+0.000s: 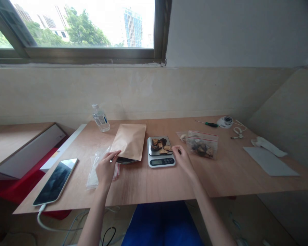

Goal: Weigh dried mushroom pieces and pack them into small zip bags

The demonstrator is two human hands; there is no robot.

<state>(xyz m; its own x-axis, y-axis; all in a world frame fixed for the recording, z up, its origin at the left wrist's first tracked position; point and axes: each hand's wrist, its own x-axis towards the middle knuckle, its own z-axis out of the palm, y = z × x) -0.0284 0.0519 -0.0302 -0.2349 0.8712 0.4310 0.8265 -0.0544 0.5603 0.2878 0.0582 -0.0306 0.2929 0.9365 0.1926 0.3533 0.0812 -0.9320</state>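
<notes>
Kraft pouch, left hand on it, right hand beside kitchen scale

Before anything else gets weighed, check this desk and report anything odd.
The dark dried slices lie loose on the bare platform of the digital kitchen scale, with no bowl or bag under them, and one sits at the platform's edge near the right hand.
</notes>
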